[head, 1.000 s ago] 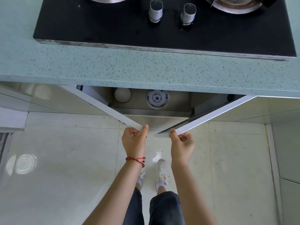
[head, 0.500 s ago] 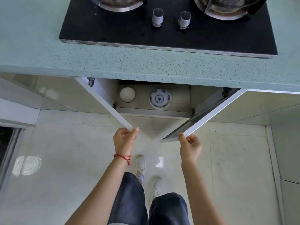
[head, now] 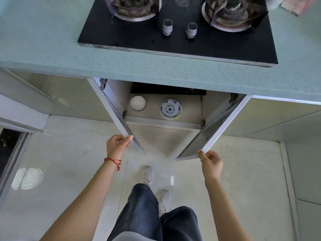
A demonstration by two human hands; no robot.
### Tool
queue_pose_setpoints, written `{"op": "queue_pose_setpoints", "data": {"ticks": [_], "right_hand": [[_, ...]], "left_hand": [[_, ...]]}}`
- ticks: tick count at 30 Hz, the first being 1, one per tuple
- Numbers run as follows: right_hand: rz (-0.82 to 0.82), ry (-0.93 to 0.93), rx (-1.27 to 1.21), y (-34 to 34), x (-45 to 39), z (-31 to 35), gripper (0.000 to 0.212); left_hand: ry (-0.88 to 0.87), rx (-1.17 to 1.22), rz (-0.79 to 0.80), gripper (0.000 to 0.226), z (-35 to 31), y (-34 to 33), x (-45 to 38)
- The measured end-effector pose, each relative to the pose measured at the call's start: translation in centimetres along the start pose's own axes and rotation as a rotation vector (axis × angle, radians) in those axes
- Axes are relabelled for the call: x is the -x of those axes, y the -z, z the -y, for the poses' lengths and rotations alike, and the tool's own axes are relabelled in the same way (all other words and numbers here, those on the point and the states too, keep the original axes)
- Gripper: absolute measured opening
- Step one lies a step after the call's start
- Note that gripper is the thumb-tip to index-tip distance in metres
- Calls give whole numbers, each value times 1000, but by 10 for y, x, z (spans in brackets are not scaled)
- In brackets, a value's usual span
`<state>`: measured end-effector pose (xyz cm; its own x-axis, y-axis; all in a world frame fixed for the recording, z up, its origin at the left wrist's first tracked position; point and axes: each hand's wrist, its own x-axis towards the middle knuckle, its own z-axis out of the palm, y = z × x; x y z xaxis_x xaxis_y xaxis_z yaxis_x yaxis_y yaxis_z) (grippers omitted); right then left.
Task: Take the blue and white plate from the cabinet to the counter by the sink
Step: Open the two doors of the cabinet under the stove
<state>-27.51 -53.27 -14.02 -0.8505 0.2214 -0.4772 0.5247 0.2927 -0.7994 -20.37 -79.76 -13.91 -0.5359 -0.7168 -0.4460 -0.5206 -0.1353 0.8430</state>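
With both cabinet doors swung out, the plate's up for grabs.

Left hand [head: 118, 145] has its grip pinched on the left door [head: 119, 117] edge, right hand [head: 211, 162] pinched on the right door [head: 213, 131]. Between them, the blue and white plate [head: 171, 109] lies flat, face up, right of a white bowl [head: 138, 103]. Round, so no long axis. Probably ceramic: stiff, slick, breakable, so take it by the rim.

Home kitchen. A black glass two-burner gas hob [head: 177, 32] with two knobs [head: 179, 29] is set into a speckled pale green countertop [head: 52, 46], near its front edge. Glossy beige base cabinets [head: 57, 96] are fitted below; one is seen open under the hob, with dishware on its shelf [head: 156, 110]. Glossy light floor tiles [head: 69, 162] are laid in front. Burner pan supports [head: 135, 7] look heavily used.
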Motion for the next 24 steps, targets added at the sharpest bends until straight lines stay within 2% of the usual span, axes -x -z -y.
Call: {"op": "queue_pose_setpoints", "data": {"ticks": [9,16,21,24], "right_hand": [[-11,-8,2,37,0,-20,14],[-50,-7,-2,67,-1,-30,26],[-82,-20,-28,79,4,-33,12],[-113,-27,-60,82,5,-35,14]], "left_hand": [[6,11,-8,15,11,31,9],[19,-5,0,15,19,50,5],[43,8,-2,17,25,62,1],[71,42,2,16,29,71,-1]]}}
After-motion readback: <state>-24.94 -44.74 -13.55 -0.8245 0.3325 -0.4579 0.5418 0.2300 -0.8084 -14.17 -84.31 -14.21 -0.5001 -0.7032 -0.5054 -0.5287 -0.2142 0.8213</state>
